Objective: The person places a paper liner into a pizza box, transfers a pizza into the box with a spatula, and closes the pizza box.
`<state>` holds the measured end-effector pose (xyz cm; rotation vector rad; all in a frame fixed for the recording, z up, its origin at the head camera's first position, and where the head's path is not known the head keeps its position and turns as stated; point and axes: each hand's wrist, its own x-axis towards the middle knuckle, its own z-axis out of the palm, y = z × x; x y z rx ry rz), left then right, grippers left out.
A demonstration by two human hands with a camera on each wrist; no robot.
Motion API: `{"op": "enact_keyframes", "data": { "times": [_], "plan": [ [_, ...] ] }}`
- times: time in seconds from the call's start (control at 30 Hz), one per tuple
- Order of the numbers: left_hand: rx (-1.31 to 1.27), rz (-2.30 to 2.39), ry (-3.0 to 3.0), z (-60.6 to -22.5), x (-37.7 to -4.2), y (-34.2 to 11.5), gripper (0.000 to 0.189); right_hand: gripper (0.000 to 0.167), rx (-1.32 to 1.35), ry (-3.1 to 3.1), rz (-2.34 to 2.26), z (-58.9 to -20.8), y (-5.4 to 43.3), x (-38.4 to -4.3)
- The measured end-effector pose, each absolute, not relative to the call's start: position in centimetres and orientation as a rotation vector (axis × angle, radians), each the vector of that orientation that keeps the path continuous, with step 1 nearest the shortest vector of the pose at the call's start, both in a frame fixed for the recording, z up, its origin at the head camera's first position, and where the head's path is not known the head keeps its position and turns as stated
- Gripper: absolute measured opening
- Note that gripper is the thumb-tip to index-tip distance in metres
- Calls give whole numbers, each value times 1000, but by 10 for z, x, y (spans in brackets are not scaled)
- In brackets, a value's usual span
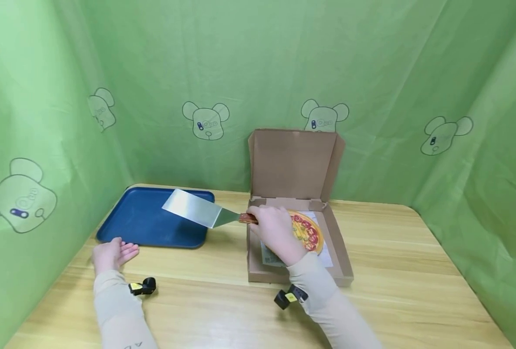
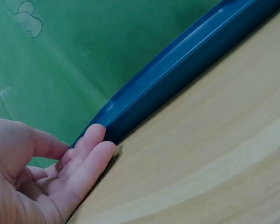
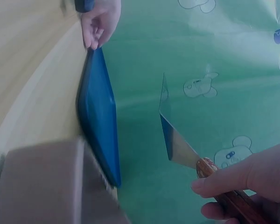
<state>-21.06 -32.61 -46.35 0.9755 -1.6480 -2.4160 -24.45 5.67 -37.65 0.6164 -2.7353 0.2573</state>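
My right hand [image 1: 277,231] grips the brown wooden handle [image 3: 238,205] of a metal spatula [image 1: 192,208]. Its wide flat blade points left, held in the air partly over the blue tray [image 1: 144,228]. At the tray's near left corner, my left hand [image 1: 109,254] pinches the rim; in the left wrist view the thumb meets the corner and the fingers lie against the outer wall [image 2: 154,93]. Below my right hand, a pizza [image 1: 308,232] lies on printed paper [image 1: 328,257] in an open cardboard box [image 1: 345,261], partly hidden by the hand.
The box's raised lid [image 1: 293,162] stands upright at the back. A wooden table [image 1: 393,261] carries everything. Green curtains [image 1: 258,58] with bear-head outlines hang behind and at both sides. Each wrist wears a small black camera [image 1: 148,286].
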Motion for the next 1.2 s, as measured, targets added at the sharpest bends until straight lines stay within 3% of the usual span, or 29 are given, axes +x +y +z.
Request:
{"op": "enact_keyframes", "data": {
  "times": [0.33,0.63,1.2],
  "plan": [
    [947,-2464,-1775,-461,-210,-330,23,6,651,-2736,221,-367,24,-255],
    [955,-2445,-1786,-456,-207,-328,21,4,638,-2755,146,-357,0,-273],
    [954,-2426,-1797,-461,-210,-330,21,15,595,-2881,-3,-379,-41,-310]
  ]
}}
